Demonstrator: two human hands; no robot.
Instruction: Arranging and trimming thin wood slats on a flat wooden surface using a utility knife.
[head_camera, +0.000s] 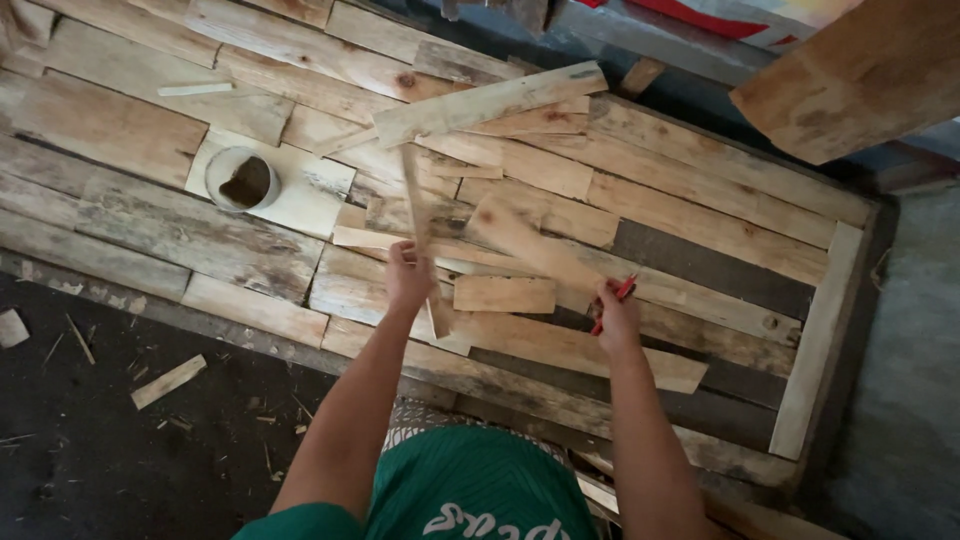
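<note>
Slat (414, 200), thin and stiff, looks light and likely splintery; left hand (407, 278) grips its lower end. Right hand (618, 318) clasps a red pencil (612, 303) over the boards (560, 345).

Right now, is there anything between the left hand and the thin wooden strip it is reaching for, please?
Nothing visible is in the way. The left hand is already on the thin wooden strip, gripping its lower part, while the right hand holds a red pencil.
</note>
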